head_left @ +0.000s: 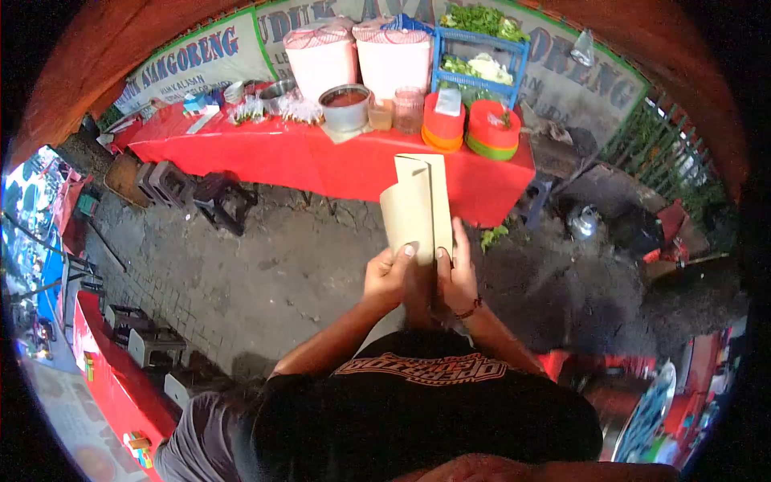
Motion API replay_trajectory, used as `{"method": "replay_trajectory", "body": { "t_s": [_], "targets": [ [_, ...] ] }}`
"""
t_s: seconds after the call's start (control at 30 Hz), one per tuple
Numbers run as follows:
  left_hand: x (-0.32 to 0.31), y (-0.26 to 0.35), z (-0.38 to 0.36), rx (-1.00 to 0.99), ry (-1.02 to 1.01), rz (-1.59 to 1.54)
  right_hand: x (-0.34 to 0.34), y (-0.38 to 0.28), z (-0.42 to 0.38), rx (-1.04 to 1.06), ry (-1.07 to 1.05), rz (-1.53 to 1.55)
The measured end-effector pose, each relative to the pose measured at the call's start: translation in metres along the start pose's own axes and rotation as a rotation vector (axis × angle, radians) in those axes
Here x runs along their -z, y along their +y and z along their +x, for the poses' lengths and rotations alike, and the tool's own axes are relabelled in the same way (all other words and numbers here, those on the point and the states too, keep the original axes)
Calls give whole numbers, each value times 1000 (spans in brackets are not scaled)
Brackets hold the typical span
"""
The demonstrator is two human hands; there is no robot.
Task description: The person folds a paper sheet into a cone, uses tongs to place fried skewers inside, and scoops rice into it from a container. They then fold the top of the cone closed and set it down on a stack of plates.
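Note:
A sheet of tan wrapping paper is held up in front of my body, partly folded, with a long flap along its right side. My left hand grips its lower left edge, thumb on top. On the lower right edge, my right hand pinches the paper with the thumb while the index finger stretches up beside it. A dark bracelet circles the right wrist. Beyond the paper's top end stands the long table with a red cover.
On the table are a metal pot, white buckets, stacked red plates and a blue rack of greens. Dark stools stand at left. A kettle sits at right. Another red table is at lower left.

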State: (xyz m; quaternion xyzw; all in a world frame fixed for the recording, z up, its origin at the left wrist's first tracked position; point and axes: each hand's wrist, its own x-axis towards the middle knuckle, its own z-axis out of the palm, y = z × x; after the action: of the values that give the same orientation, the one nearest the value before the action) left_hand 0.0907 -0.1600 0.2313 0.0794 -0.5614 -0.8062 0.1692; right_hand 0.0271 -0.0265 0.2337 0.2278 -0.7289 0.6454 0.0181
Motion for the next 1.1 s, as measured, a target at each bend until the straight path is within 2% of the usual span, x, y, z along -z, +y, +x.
{"method": "replay_trajectory", "body": {
  "t_s": [0.03,0.1,0.17,0.2,0.3,0.33,0.37,0.43,0.5,0.57,0.63,0.73,0.8,0.93,1.0,1.03,1.1],
  "targets": [
    [6,-5,30,-33,78,62,1,14,34,12,-4,2],
    [7,-3,86,-61,172,126,3,37,92,321,15,-302],
    [8,18,132,-199,356,327,7,26,157,552,-213,-339],
    [10,21,154,-275,375,338,1,33,178,523,-269,-351],
    [6,32,204,-275,364,216,-25,39,239,438,-394,-282],
    [5,43,215,-227,210,108,-38,38,255,376,-432,-198],
    [12,38,231,-217,223,106,-48,40,272,366,-446,-195],
    [27,31,262,-2,142,88,-67,50,303,467,-471,-121],
    [40,24,299,22,62,-35,-83,70,334,367,-540,-155],
    [62,23,341,-44,-121,-146,-99,79,370,329,-601,-75],
    [91,26,384,-14,-162,-157,-119,89,401,305,-615,-87],
    [138,42,448,92,-328,-99,-159,105,456,292,-637,-106],
    [155,63,486,-4,-226,232,-186,116,496,306,-585,-83],
    [215,76,564,106,-313,208,-234,107,562,345,-636,-73],
    [231,90,595,2,-433,198,-255,105,592,386,-626,-224],
    [243,89,614,12,-445,194,-265,110,602,373,-616,-228],
    [267,79,651,-115,-427,476,-279,122,617,179,-661,56]
  ]
}}
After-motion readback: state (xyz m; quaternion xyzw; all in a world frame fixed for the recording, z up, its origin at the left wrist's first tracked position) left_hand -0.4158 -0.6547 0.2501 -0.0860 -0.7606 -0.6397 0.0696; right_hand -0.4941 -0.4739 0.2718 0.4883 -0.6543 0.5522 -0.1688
